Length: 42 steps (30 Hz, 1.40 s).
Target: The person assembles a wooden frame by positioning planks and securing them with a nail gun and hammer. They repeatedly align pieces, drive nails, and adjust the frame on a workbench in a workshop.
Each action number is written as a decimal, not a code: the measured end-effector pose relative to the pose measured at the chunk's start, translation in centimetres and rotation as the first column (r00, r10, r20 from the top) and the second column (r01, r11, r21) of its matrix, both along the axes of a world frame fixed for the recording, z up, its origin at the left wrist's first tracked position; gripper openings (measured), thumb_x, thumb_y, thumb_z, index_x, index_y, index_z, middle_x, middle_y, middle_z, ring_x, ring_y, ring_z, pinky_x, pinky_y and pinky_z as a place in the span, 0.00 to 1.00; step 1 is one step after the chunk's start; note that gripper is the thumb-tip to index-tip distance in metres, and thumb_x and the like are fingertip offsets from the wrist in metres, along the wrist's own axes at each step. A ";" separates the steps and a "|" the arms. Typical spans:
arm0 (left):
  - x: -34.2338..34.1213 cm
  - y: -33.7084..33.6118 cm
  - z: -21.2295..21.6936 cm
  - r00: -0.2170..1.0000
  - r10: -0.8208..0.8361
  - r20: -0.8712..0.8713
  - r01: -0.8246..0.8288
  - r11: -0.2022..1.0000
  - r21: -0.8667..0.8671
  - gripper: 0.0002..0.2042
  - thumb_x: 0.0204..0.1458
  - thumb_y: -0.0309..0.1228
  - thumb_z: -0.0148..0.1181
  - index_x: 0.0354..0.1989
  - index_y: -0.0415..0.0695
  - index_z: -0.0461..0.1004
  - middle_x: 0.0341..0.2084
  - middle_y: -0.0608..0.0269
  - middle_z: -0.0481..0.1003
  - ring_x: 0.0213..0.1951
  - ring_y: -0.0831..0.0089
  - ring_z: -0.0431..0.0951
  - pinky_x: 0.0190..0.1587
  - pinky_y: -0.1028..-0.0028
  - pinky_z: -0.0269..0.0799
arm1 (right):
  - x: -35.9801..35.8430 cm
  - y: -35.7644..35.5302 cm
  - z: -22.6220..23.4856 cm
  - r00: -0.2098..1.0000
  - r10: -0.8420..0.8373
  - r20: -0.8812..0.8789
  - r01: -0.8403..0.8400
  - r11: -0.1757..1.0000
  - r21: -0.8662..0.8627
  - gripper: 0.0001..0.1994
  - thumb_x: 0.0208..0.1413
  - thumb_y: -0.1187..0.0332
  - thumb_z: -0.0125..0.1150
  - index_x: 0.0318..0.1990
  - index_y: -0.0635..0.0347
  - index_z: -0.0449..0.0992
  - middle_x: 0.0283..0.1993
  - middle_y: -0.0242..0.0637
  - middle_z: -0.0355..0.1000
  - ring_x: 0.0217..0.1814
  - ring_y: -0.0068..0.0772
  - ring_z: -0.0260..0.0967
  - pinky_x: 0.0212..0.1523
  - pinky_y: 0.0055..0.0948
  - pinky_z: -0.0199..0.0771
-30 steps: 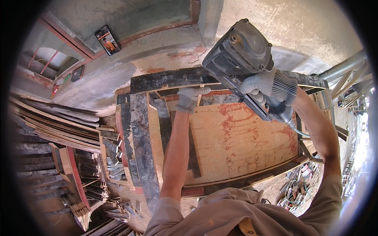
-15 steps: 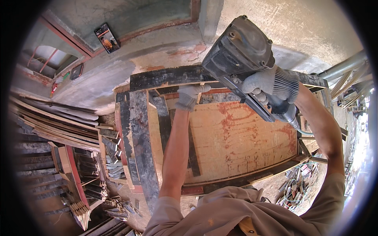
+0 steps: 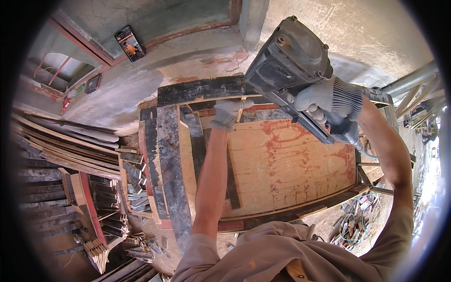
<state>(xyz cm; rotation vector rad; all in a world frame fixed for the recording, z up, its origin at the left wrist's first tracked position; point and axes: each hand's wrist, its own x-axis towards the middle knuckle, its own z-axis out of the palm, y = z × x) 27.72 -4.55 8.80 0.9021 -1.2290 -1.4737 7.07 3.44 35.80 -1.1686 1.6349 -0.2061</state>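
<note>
Now then, the right hand (image 3: 324, 101), gloved in grey, is wrapped firmly round the handle of a big black nail gun (image 3: 291, 56) — and that tool sits over the far side of the wooden frame (image 3: 171, 164), right of centre, its bulky head angled up toward the wall (image 3: 366, 33). Its nose is hidden, so whether it touches the wood I cannot tell. A thin hose (image 3: 369, 155) trails off its rear, beside the right forearm. Over to the left hand (image 3: 226, 115), gloved too: it's at the inner edge of the far plank (image 3: 202, 90), fingers folded, thumb pointing right, right up against a short pale strip (image 3: 240, 114) — gripping it or merely resting there, I cannot tell. Between the arms spreads the red-stained panel (image 3: 291, 164), framed by dark timber, with a dark slat (image 3: 232, 183) lying just right of the left forearm. Out wide, long boards (image 3: 70, 148) are stacked at the left, scraps (image 3: 354, 223) litter the ground at lower right, and a phone (image 3: 130, 43), screen lit, leans by the window up top.
</note>
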 end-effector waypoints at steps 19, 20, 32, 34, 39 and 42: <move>4.4 22.3 -21.1 -0.110 -0.019 0.994 -0.203 0.979 -0.004 0.53 0.45 0.58 0.71 0.76 0.47 0.51 0.76 0.47 0.48 0.76 0.41 0.45 0.74 0.43 0.41 | -8.1 27.0 -11.3 0.827 -0.427 0.365 0.353 0.900 0.255 0.08 0.56 0.71 0.65 0.43 0.60 0.80 0.28 0.28 0.72 0.26 0.20 0.71 0.26 0.24 0.71; 4.0 22.8 -21.5 -0.138 -0.007 0.990 -0.158 0.987 -0.015 0.53 0.45 0.58 0.70 0.77 0.48 0.52 0.76 0.47 0.48 0.76 0.41 0.45 0.74 0.43 0.42 | -8.4 30.5 -12.1 0.808 -0.549 0.214 0.483 0.825 0.292 0.08 0.58 0.70 0.64 0.43 0.60 0.82 0.24 0.28 0.72 0.24 0.20 0.71 0.24 0.25 0.71; 6.4 23.7 -16.5 0.286 -0.209 0.935 -0.405 0.858 0.315 0.25 0.49 0.41 0.71 0.52 0.40 0.78 0.45 0.44 0.82 0.49 0.49 0.83 0.54 0.58 0.79 | -14.5 54.1 -19.3 0.683 -0.730 -0.019 0.651 0.596 0.470 0.06 0.50 0.74 0.67 0.27 0.57 0.74 0.19 0.35 0.68 0.17 0.32 0.67 0.20 0.36 0.70; 4.8 25.6 -16.5 0.155 -0.149 0.977 -0.406 0.892 0.200 0.35 0.47 0.48 0.72 0.59 0.37 0.71 0.54 0.42 0.76 0.56 0.49 0.77 0.57 0.57 0.76 | -14.3 54.9 -19.2 0.620 -0.782 0.064 0.652 0.559 0.513 0.06 0.51 0.75 0.66 0.27 0.58 0.74 0.18 0.36 0.69 0.18 0.33 0.68 0.20 0.37 0.71; -0.3 26.4 -19.1 -0.166 -0.192 0.967 -0.302 0.944 0.135 0.54 0.43 0.60 0.72 0.70 0.33 0.55 0.64 0.44 0.64 0.67 0.48 0.64 0.60 0.55 0.72 | -14.0 57.7 -17.5 0.693 -0.721 -0.010 0.651 0.619 0.440 0.07 0.49 0.76 0.68 0.35 0.59 0.76 0.22 0.32 0.71 0.19 0.26 0.69 0.19 0.27 0.68; 0.1 25.2 -20.1 -0.154 -0.237 0.959 -0.180 0.961 0.208 0.40 0.48 0.53 0.70 0.63 0.35 0.69 0.60 0.41 0.72 0.63 0.48 0.72 0.54 0.55 0.77 | -14.3 60.0 -18.0 0.737 -0.674 -0.056 0.610 0.627 0.485 0.09 0.47 0.76 0.70 0.36 0.61 0.77 0.23 0.34 0.74 0.18 0.25 0.70 0.20 0.26 0.72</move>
